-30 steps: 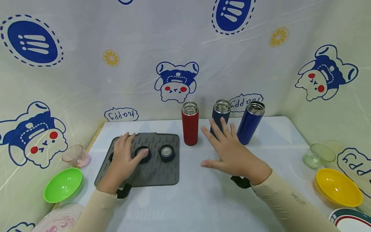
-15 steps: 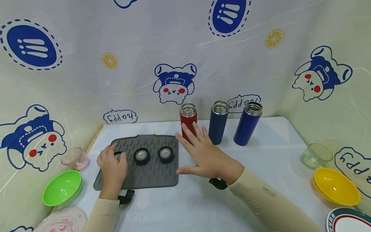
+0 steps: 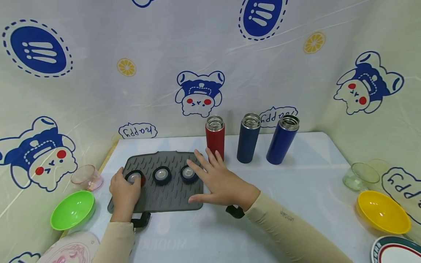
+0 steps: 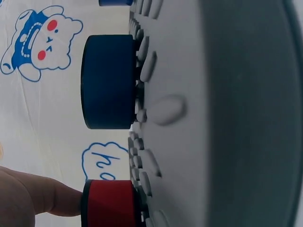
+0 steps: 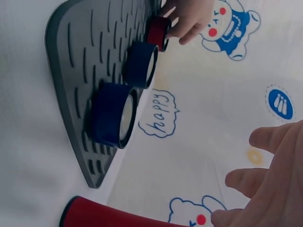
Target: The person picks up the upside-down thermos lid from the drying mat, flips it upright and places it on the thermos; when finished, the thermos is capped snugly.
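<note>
My left hand [image 3: 122,197] pinches the red bottle lid [image 4: 113,203] at the left of the grey drying mat [image 3: 171,199], thumb on its right side. Two blue lids stand on the mat to its right: a dark blue middle lid [image 3: 162,175] and a right lid [image 3: 187,172]. My right hand [image 3: 221,187], fingers spread, holds nothing and overlaps the mat's right edge in the head view. Just beyond its fingertips stands a lidless red bottle [image 3: 215,138]. Farther right are a dark blue bottle [image 3: 248,142] and a brighter blue bottle [image 3: 283,142], both uncapped.
At the left edge sit a pinkish glass [image 3: 87,178], a green bowl [image 3: 73,210] and a pale pink-patterned plate [image 3: 74,248]. Along the right are a greenish glass [image 3: 361,177], a yellow bowl [image 3: 383,212] and a dark-rimmed plate [image 3: 398,252]. A printed sheet [image 3: 154,91] hangs behind the table.
My left hand has shifted left from the middle lid to the red lid and now grips it. My right hand has moved left from before the dark blue bottle to beside the mat.
</note>
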Demonstrator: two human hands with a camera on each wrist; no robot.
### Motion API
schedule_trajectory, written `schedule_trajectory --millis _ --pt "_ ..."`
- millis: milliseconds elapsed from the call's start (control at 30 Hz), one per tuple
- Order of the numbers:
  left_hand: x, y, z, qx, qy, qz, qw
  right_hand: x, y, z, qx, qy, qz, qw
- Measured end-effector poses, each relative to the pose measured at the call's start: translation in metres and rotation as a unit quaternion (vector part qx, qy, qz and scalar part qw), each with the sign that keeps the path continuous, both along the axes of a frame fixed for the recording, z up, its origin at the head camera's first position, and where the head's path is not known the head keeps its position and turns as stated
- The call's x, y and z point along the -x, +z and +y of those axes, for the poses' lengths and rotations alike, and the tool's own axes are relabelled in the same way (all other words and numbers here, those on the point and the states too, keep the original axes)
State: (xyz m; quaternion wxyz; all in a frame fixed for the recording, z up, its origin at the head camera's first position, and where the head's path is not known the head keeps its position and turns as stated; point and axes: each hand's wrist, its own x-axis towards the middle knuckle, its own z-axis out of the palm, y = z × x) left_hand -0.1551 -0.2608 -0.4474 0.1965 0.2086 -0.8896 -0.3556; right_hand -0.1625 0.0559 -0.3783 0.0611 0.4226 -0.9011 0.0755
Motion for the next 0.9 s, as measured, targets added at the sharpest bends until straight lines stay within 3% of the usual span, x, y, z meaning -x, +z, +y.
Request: schedule_trajectory --millis 267,433,733,900 --pt "-0.001 0.001 -0.001 -0.022 -0.003 -0.012 0.9997 0.000 -0.007 -0.005 -0.007 0.004 -0.009 1.000" --pt "0.000 0.002 0.003 -0.006 -0.016 -0.019 0.9997 0.000 -0.008 -0.006 -0.008 0.004 -0.018 1.000" --pt "0.000 0.001 0.004 0.023 -0.021 0.001 0.9995 0.001 -0.011 -0.009 -0.005 0.004 -0.026 1.000" --pt "-0.002 0.008 0.005 0.028 -0.019 0.018 0.9993 0.002 -0.012 -0.010 -0.004 0.004 -0.031 0.999"
